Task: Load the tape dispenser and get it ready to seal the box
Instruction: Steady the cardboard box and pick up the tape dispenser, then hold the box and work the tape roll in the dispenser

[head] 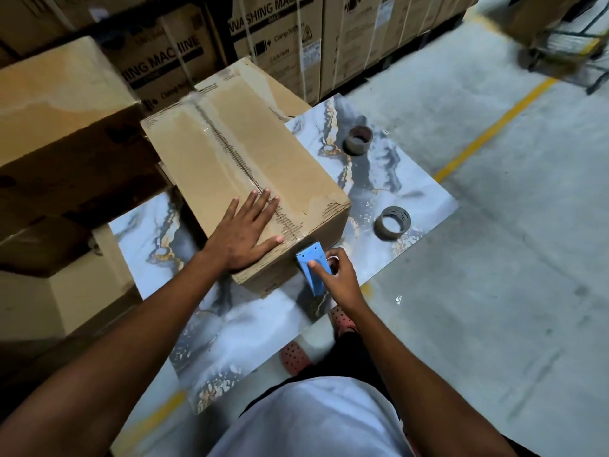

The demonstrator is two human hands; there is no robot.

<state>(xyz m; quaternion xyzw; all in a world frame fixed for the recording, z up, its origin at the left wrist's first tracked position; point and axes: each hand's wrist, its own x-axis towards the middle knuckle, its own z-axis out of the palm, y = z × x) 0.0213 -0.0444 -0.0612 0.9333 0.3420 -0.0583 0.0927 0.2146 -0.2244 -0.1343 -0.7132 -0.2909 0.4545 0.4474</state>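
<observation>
A brown cardboard box lies on a marble-patterned table, clear tape running along its centre seam. My left hand presses flat on the box top near its near end, fingers spread. My right hand grips a blue tape dispenser, whose front end touches the box's near edge at the seam. The roll inside the dispenser is hidden by my hand. Two tape rolls rest on the table: one farther back, one to the right of the box.
Large cardboard boxes are stacked at the left, and cartons marked "washing machine" line the back. The grey floor at the right has a yellow line. A trolley stands at the top right. My feet in pink clogs show below the table edge.
</observation>
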